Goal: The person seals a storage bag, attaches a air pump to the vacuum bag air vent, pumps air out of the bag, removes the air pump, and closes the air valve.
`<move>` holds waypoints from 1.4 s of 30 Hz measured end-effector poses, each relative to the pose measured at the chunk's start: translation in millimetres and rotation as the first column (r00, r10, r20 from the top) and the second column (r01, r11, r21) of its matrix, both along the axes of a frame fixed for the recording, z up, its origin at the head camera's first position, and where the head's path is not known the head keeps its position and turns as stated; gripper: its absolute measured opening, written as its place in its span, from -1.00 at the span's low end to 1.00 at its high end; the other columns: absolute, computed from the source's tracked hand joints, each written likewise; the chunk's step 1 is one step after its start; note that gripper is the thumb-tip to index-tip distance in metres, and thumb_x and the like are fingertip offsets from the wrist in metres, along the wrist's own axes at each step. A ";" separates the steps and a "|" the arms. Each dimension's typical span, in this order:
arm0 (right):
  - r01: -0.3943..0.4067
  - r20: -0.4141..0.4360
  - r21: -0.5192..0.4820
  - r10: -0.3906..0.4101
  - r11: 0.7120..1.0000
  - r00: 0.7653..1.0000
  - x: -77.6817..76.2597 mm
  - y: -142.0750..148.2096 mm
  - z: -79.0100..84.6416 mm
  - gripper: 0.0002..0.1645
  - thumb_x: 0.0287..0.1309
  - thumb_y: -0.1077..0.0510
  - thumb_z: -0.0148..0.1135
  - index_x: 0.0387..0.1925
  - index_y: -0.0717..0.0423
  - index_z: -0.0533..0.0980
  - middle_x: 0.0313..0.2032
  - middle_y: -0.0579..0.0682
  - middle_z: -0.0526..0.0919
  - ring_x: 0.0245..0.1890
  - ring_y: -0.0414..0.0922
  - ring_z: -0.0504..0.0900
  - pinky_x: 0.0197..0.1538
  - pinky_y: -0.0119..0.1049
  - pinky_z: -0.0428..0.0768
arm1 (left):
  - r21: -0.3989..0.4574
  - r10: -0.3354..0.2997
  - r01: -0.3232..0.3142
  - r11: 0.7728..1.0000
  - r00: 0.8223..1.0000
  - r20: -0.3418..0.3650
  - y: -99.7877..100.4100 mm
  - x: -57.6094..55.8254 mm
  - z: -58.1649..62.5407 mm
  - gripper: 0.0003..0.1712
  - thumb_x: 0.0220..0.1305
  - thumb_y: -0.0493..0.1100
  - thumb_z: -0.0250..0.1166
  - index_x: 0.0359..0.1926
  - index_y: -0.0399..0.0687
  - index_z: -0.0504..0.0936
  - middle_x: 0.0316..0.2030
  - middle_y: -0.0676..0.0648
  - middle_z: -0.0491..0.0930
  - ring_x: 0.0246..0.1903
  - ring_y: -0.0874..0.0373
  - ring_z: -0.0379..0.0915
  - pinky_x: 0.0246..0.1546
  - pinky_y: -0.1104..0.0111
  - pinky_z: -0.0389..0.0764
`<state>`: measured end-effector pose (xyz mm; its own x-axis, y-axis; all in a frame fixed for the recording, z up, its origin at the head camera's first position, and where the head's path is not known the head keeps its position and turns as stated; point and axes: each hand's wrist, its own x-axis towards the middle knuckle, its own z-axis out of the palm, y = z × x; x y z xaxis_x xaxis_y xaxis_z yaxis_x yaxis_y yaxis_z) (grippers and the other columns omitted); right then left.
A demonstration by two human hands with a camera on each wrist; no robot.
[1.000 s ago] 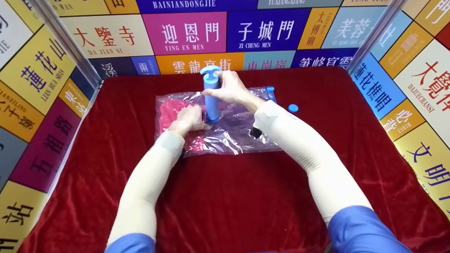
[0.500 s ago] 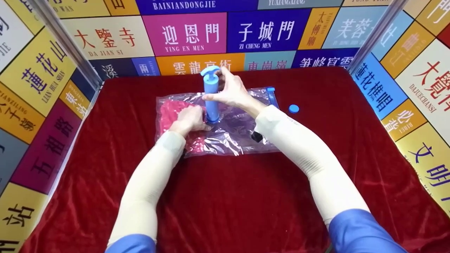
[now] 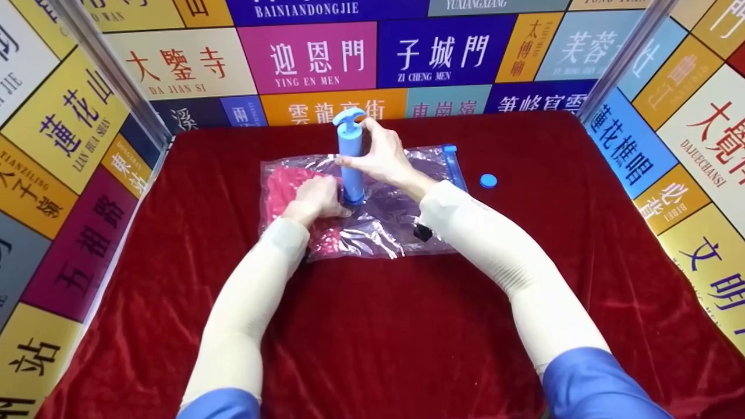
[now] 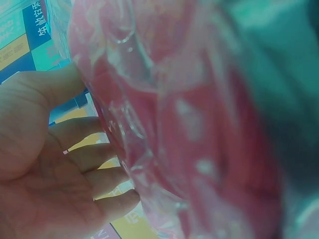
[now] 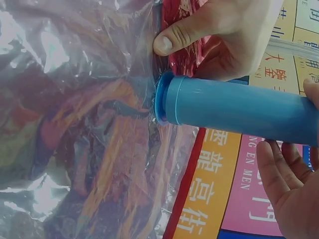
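A clear plastic bag (image 3: 390, 238) lies on the red cloth, with pink-red contents (image 3: 285, 183) bunched in its left part. On the bag a blue hand pump (image 3: 353, 185) stands nearly upright. My right hand (image 3: 381, 152) holds its upper part, thumb across the barrel and fingers near the handle. Beside the pump's base, my left hand (image 3: 319, 198) rests on the bag. In the right wrist view its extended thumb lies next to the pump's flange (image 5: 162, 98). The left wrist view shows loosely bent fingers (image 4: 107, 181) at the wrinkled plastic.
Red velvet (image 3: 384, 326) covers the table. A round blue cap (image 3: 488, 181) lies right of the bag. A blue slider (image 3: 449, 149) sits at the bag's upper right edge. Printed panels (image 3: 308, 58) rise at the back and sides, and a small black object (image 3: 423, 233) shows below the right forearm.
The right wrist has sunk slightly while its hand stays at the pump. The pump, the bag and the left hand keep their places.
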<state>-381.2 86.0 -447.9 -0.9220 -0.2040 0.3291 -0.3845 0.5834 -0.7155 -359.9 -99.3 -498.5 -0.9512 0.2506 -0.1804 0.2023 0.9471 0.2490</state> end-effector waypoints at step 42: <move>-0.039 0.040 -0.076 0.042 0.996 0.998 2.0 2.5 -4.5 -0.30 -0.08 -0.09 0.72 0.08 0.04 0.61 -0.16 -0.04 0.80 -0.21 -0.13 0.77 -0.12 -0.33 0.68 | -0.002 -0.018 0.018 1.000 1.000 -0.014 -0.5 0.9 2.3 -0.34 -0.04 0.25 0.69 -0.13 -0.12 0.69 -0.17 -0.22 0.73 -0.11 -0.24 0.68 0.00 -0.08 0.69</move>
<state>-379.2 88.5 -452.4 -0.9268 -0.2174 0.3064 -0.3755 0.5117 -0.7728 -359.0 -99.8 -496.2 -0.9490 0.2670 -0.1677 0.2223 0.9438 0.2447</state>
